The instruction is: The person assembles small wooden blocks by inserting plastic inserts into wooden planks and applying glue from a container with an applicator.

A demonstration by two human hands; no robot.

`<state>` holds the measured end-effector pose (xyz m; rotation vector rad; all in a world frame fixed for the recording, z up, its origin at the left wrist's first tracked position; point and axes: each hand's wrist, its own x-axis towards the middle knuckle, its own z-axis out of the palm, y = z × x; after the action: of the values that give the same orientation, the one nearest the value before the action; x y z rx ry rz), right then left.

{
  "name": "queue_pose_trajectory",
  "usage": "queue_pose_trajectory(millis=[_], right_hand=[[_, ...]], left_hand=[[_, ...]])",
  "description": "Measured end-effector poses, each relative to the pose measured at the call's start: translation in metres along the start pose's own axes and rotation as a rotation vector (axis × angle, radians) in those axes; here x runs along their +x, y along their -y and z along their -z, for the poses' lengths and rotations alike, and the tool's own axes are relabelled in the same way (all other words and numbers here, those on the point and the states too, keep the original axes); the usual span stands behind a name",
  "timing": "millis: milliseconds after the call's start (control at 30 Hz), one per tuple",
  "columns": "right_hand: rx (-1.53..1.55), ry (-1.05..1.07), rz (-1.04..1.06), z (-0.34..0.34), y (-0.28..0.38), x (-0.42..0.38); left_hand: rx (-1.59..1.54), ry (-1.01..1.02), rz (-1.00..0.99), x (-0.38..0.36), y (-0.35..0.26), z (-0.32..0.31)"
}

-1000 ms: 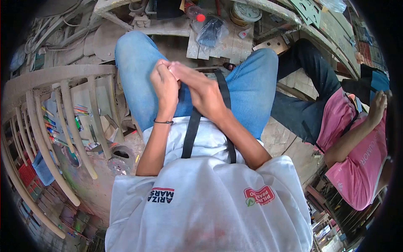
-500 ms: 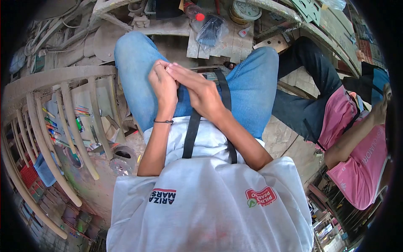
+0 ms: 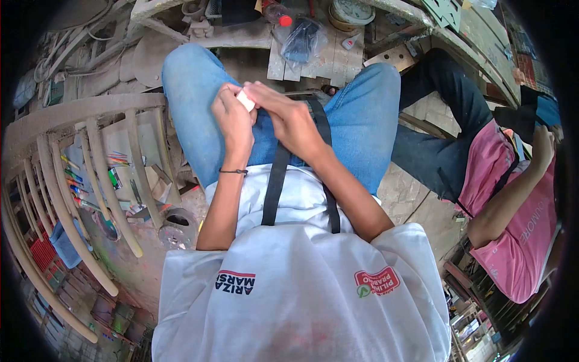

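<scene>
Dusty planks (image 3: pixel 276 65) lie upper centre while, below, the left hand (image 3: pixel 234 122) has fingers (image 3: pixel 223 99) grasping a white block (image 3: pixel 245 101) (newly exposed, so its face shows), the right hand (image 3: pixel 294 123) touching it.

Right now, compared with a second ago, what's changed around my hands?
The fingertips of your right hand have shifted slightly right, leaving more of the small white block in view. Nothing appears let go. Your left hand and the plastic bag ahead stay about where they were.
</scene>
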<state>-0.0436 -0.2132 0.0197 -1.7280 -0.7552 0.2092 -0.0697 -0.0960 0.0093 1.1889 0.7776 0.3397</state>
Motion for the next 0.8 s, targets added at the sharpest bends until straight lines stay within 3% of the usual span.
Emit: queue_pose_trajectory(millis=[67, 167, 233, 333, 500, 600, 667, 700, 767, 800], right_hand=[[0.012, 0.006, 0.005, 0.003, -0.004, 0.002], [0.017, 0.015, -0.007, 0.003, 0.013, -0.001], [-0.027, 0.004, -0.002, 0.002, -0.005, 0.006], [-0.029, -0.01, -0.002, 0.004, 0.003, 0.0], [-0.027, -0.008, 0.002, 0.002, 0.0, -0.003], [-0.043, 0.04, 0.028, 0.003, 0.008, -0.006], [-0.021, 0.009, -0.012, 0.002, -0.008, -0.003], [-0.015, 0.008, -0.041, 0.002, -0.011, -0.004], [-0.028, 0.04, -0.003, 0.005, 0.018, -0.006], [-0.019, 0.006, 0.015, 0.003, 0.015, -0.006]], left_hand=[[-0.014, 0.077, 0.042, 0.002, -0.001, -0.004], [-0.074, -0.105, -0.042, 0.008, 0.002, -0.004], [-0.078, 0.066, 0.023, 0.005, 0.001, 0.0], [-0.06, -0.085, 0.056, 0.007, -0.002, -0.004], [-0.104, 0.028, 0.042, 0.007, 0.002, -0.003], [-0.134, -0.171, -0.081, 0.012, 0.01, -0.002], [-0.107, 0.036, 0.049, 0.006, -0.001, 0.0], [-0.105, 0.041, 0.05, 0.004, -0.004, -0.002], [-0.124, -0.16, 0.078, 0.006, -0.008, -0.009], [-0.123, -0.163, 0.077, 0.007, -0.007, -0.007]])
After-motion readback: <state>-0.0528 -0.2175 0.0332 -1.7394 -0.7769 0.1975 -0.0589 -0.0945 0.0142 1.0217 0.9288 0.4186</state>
